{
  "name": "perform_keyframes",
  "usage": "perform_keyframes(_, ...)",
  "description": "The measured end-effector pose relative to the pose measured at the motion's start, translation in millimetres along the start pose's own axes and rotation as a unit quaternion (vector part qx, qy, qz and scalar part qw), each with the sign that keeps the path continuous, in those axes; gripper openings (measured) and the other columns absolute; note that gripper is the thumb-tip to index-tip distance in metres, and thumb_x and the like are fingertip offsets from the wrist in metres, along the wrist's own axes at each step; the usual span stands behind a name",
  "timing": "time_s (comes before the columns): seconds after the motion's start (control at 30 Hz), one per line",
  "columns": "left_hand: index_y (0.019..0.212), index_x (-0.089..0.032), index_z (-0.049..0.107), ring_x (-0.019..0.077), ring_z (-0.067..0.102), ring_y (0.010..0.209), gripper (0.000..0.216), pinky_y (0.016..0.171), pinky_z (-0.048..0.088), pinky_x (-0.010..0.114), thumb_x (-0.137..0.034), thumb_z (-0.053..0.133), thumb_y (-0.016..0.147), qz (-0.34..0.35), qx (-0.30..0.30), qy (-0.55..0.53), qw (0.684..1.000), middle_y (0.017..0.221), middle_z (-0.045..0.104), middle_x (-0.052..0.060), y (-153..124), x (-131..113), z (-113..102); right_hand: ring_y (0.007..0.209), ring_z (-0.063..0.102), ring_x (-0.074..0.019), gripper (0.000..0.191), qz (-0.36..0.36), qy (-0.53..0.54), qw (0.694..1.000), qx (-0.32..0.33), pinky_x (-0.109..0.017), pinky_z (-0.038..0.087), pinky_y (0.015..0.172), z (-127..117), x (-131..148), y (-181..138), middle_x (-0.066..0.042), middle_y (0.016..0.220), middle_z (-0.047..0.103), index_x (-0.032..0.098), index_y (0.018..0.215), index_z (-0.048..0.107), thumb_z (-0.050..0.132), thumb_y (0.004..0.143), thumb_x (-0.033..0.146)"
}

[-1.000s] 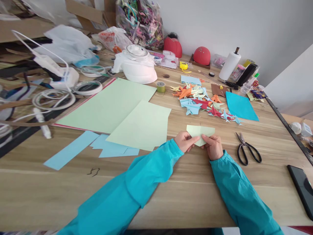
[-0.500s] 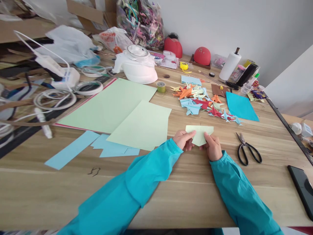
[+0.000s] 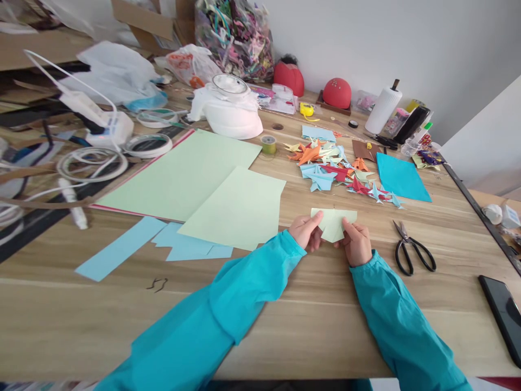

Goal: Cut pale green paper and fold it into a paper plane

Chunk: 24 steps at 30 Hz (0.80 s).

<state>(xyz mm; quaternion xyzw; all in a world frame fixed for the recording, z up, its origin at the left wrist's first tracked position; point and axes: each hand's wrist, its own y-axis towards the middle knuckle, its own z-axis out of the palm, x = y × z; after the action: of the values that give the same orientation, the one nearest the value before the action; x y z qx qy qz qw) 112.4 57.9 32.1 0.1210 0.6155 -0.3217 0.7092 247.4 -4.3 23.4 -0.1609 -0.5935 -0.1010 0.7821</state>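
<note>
A small pale green folded paper lies flat on the wooden table in front of me. My left hand pinches its left corner with thumb and forefinger. My right hand presses on its lower right side, fingers curled. Both arms wear teal sleeves. Two large pale green sheets lie to the left. A heap of folded paper figures in orange, red and blue sits beyond the hands.
Black scissors lie right of my hands, and a dark phone rests near the right edge. A teal sheet, light blue strips, a white kettle, tape rolls and bags crowd the back and left.
My left thumb has slid up along the paper's left edge to its top corner. The paper has shifted slightly. My right hand has barely moved.
</note>
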Motion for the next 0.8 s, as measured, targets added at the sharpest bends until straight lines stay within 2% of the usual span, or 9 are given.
perform_keyframes(0.07,0.043,-0.015,0.052,0.0079,0.042,0.028,0.063,0.031,0.032,0.020,-0.074,0.054,0.064,0.000,0.007,0.036,0.999,0.033,0.047,0.002,-0.9,0.7,0.5,0.040,0.049,-0.0128,0.037,0.001,-0.001,1.000,-0.006,-0.025,0.038,0.036,0.3,0.6,-0.2,-0.002,0.049,0.060,0.016,0.058,0.062,0.067,0.069,0.051)
perform_keyframes(0.2,0.050,-0.012,0.060,0.0074,0.043,0.032,0.045,0.032,0.033,0.019,-0.054,0.074,0.058,-0.001,-0.001,0.104,0.995,0.037,0.051,0.000,-0.9,4.1,2.0,0.038,0.048,-0.0114,0.041,-0.011,-0.020,1.000,0.009,-0.024,0.039,0.036,0.1,0.8,-0.5,0.000,0.043,0.054,0.016,0.051,0.057,0.067,0.071,0.051)
perform_keyframes(0.27,0.052,-0.012,0.061,0.0075,0.045,0.033,0.040,0.032,0.033,0.019,-0.049,0.075,0.059,-0.007,-0.004,0.096,0.995,0.041,0.054,0.001,-0.4,4.6,2.5,0.038,0.048,-0.0111,0.042,-0.011,-0.014,1.000,0.007,-0.024,0.040,0.036,0.5,0.9,-0.5,0.001,0.043,0.053,0.016,0.051,0.057,0.067,0.070,0.052)
perform_keyframes(0.43,0.052,-0.010,0.062,0.0077,0.046,0.032,0.035,0.033,0.036,0.020,-0.041,0.078,0.058,-0.016,0.013,0.051,0.998,0.043,0.057,0.002,-0.5,0.3,2.3,0.037,0.046,-0.0114,0.046,-0.010,0.024,0.999,-0.045,-0.024,0.037,0.032,3.1,1.5,1.1,0.002,0.041,0.049,0.017,0.050,0.055,0.067,0.066,0.059)
perform_keyframes(0.6,0.055,-0.010,0.063,0.0085,0.048,0.033,0.036,0.033,0.037,0.020,-0.043,0.076,0.060,-0.033,0.007,0.034,0.999,0.044,0.058,0.003,-0.6,-1.7,1.3,0.038,0.047,-0.0116,0.051,-0.023,0.014,0.999,-0.039,-0.024,0.038,0.033,1.7,1.0,1.4,0.001,0.042,0.049,0.017,0.050,0.055,0.062,0.068,0.063)
perform_keyframes(0.8,0.050,-0.011,0.061,0.0099,0.048,0.031,0.055,0.032,0.037,0.021,-0.064,0.065,0.062,-0.013,-0.005,0.013,1.000,0.041,0.056,0.004,-0.6,-1.6,1.5,0.041,0.048,-0.0104,0.036,-0.050,-0.105,0.990,0.081,-0.023,0.037,0.039,-0.3,5.5,-2.7,-0.001,0.048,0.058,0.015,0.057,0.065,0.069,0.072,0.048)
